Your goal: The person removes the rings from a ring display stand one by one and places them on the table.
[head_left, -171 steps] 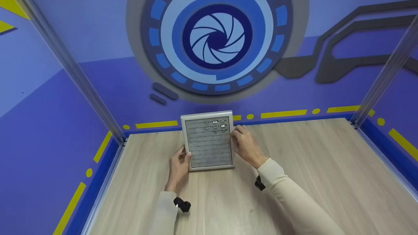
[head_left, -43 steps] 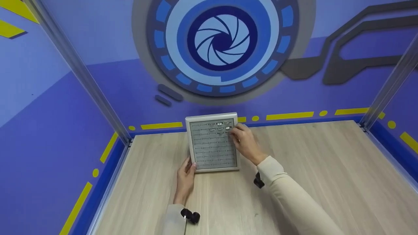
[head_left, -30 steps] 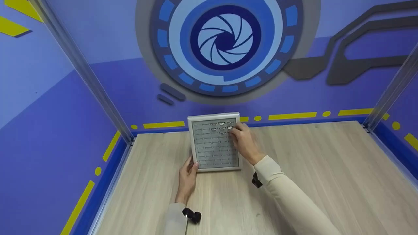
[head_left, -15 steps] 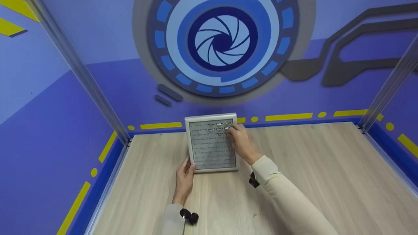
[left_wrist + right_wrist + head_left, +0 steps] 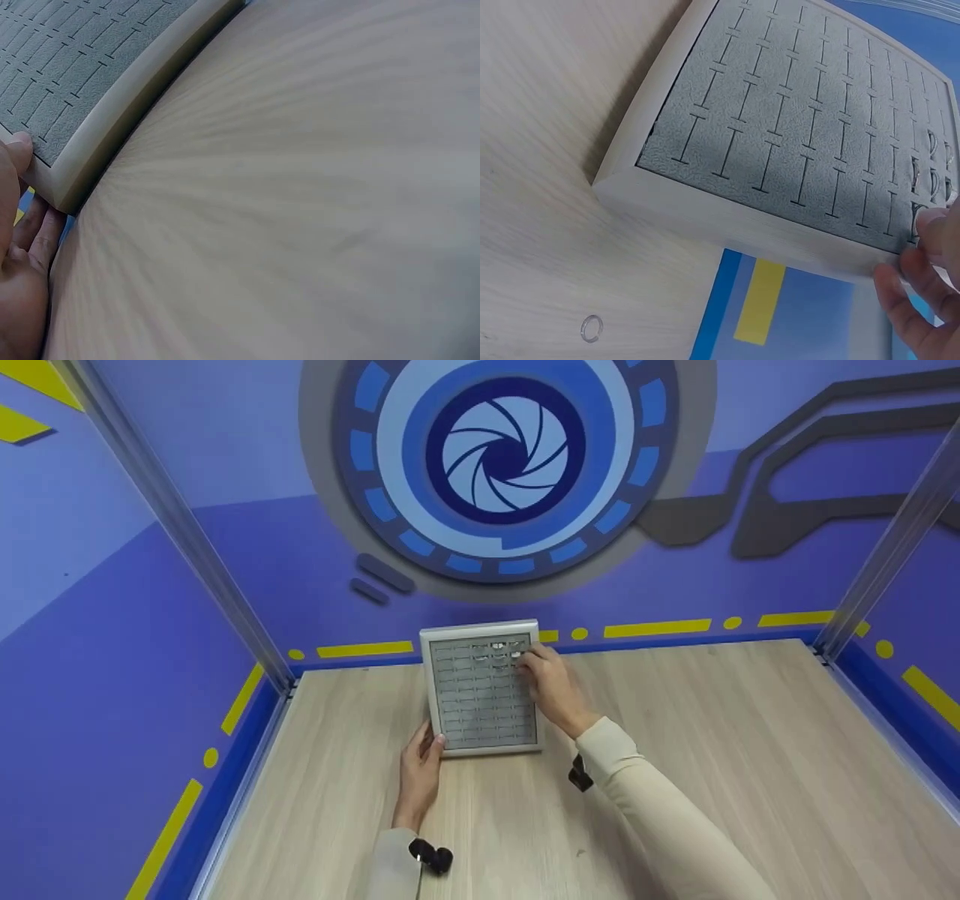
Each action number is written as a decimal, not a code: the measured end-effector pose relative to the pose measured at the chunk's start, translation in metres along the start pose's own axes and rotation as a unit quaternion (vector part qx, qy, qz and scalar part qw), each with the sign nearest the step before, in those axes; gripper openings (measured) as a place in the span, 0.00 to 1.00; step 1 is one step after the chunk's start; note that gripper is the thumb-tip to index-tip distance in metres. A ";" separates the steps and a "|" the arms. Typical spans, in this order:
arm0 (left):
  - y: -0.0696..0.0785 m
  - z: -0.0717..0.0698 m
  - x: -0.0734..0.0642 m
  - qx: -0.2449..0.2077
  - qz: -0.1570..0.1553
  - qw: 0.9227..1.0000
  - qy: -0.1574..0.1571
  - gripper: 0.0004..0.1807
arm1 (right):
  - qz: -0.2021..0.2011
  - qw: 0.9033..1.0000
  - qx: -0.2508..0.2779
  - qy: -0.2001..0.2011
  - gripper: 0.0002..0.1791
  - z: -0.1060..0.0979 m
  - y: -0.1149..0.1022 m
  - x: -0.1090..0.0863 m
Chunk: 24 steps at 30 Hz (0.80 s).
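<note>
A ring display tray (image 5: 487, 701), light-framed with a grey slotted pad, leans steeply back near the rear wall. My left hand (image 5: 418, 772) grips its lower left corner, thumb (image 5: 21, 146) on the front and fingers behind. Several silver rings (image 5: 499, 646) sit in the upper right slots. My right hand (image 5: 555, 682) is at the tray's upper right side, with curled fingers and the thumb (image 5: 930, 225) at a ring (image 5: 917, 213) in the slot near the edge. The fingertips partly cover that ring. A loose ring (image 5: 592, 328) lies on the tabletop in the right wrist view.
The pale wooden table (image 5: 697, 750) runs back to a blue and purple wall (image 5: 637, 577) with yellow dashes along its foot. Metal posts (image 5: 217, 577) stand at both back corners. Side panels close off the left and right.
Over the last seconds my right hand has moved from the tray's right edge onto its front, by the ring. My left hand has slid lower on the left edge. Lately both hardly move.
</note>
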State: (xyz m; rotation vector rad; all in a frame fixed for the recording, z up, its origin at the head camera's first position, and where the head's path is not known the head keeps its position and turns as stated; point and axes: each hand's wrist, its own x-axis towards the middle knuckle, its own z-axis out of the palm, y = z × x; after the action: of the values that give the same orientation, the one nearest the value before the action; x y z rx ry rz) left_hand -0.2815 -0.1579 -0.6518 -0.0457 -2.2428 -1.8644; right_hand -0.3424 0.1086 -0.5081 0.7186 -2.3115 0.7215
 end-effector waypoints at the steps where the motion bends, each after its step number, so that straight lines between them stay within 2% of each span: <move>1: 0.000 0.000 0.000 -0.001 0.000 1.000 0.000 0.31 | 0.000 1.000 0.002 0.001 0.06 0.000 0.000 0.000; 12: 0.001 -0.001 0.000 -0.010 -0.023 1.000 0.002 0.32 | 0.006 1.000 0.031 -0.002 0.06 -0.004 -0.002 -0.002; 24: 0.003 -0.001 0.000 -0.009 -0.014 1.000 0.001 0.31 | 0.011 0.999 0.046 -0.003 0.08 -0.016 0.002 -0.009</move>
State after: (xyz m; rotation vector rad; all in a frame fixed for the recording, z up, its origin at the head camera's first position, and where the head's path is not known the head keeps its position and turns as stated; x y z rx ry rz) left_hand -0.2813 -0.1581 -0.6489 -0.0142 -2.2372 -1.8976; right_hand -0.3318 0.1229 -0.5039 0.7384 -2.3069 0.8422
